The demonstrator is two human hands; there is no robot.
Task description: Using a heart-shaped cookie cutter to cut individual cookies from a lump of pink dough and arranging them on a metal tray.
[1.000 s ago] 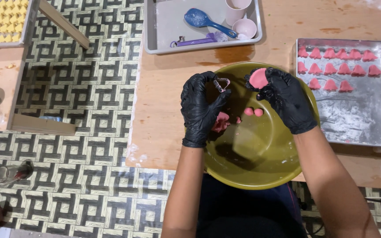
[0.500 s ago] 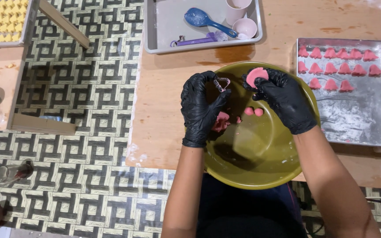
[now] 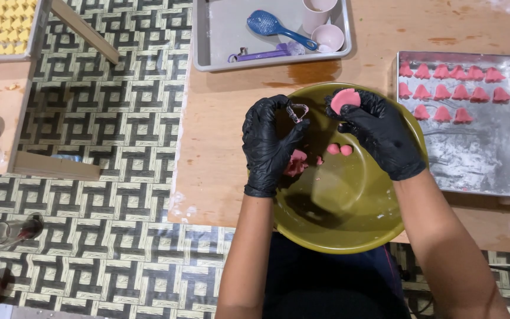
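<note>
A wooden table (image 3: 361,35) stands on a patterned floor, carrying a green bowl (image 3: 349,207). Over the bowl, the left hand (image 3: 270,142), black-gloved, pinches a small metal cutter (image 3: 296,112) at its fingertips, with pink dough (image 3: 296,163) tucked under the palm. The right hand (image 3: 382,139) closes its grip on a flat pink disc (image 3: 345,98), held up at the fingertips. The disc sits just right of the cutter, level with it, the two close but apart. Two dough balls (image 3: 339,149) lie in the bowl below both grips. Right of the right hand, a tray (image 3: 473,159) holds rows of pink cut shapes (image 3: 453,91).
</note>
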